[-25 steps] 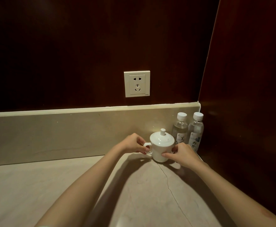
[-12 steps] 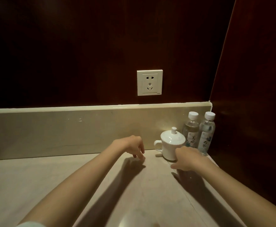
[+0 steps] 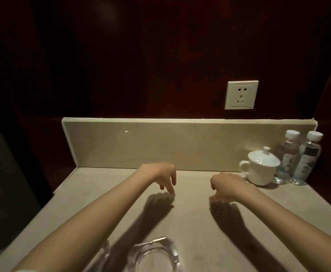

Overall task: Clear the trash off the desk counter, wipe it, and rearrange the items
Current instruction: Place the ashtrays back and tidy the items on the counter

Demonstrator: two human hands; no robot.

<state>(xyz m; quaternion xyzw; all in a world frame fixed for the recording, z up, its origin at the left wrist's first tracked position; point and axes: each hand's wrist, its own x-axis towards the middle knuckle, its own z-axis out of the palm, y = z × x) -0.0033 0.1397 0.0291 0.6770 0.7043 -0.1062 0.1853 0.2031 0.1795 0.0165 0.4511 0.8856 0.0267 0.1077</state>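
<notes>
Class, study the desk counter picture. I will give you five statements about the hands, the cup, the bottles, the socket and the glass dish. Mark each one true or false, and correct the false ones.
1. The left hand holds the cup. False: it is empty, hanging over the bare counter, well apart from the cup.
2. The cup has its lid on. True.
3. Two bottles stand right of the cup, in the corner. True.
4. A plug sits in the socket. False: nothing is plugged in.
5. The right hand rests on the glass dish. False: the dish is at the near edge, and the hand is further back, nearer the cup, and empty.
</notes>
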